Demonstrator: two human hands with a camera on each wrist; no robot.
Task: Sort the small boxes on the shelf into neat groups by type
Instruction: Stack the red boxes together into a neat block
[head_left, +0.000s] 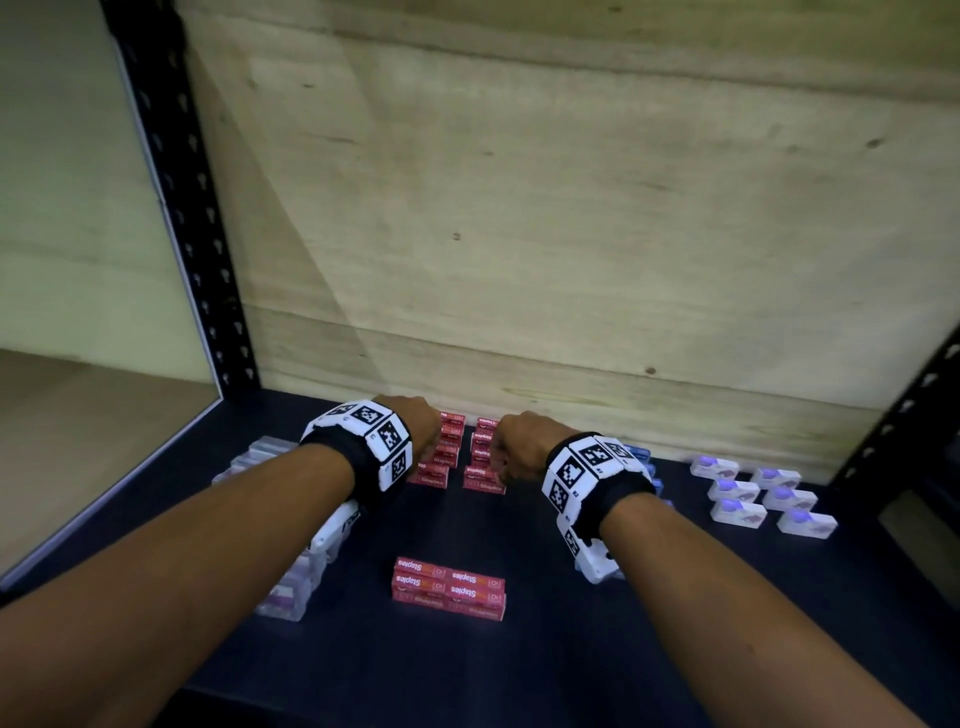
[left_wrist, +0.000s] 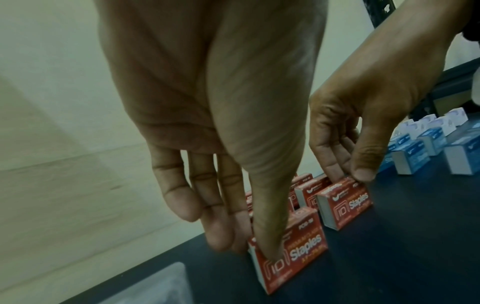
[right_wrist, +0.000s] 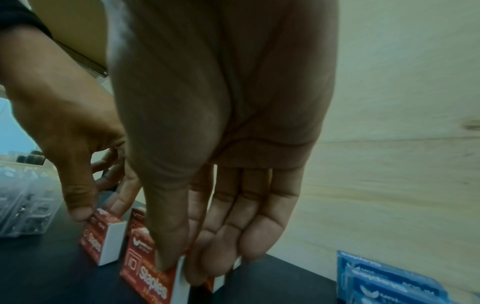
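The dark shelf (head_left: 519, 649) carries red staple boxes (head_left: 448, 588), blue boxes (right_wrist: 384, 281), white boxes (head_left: 763, 493) and clear cases (head_left: 291, 592).

The setting is a storage or stockroom shelf, possibly in an office-supply store. Evidence: a black slotted metal upright (head_left: 176, 192) of a boltless rack, a dark shelf board (head_left: 519, 649), and a plywood back panel (head_left: 571, 234). Stock consists of red staple boxes (head_left: 449, 590), blue boxes (right_wrist: 384, 281) and white boxes (head_left: 763, 496), arranged in rows.
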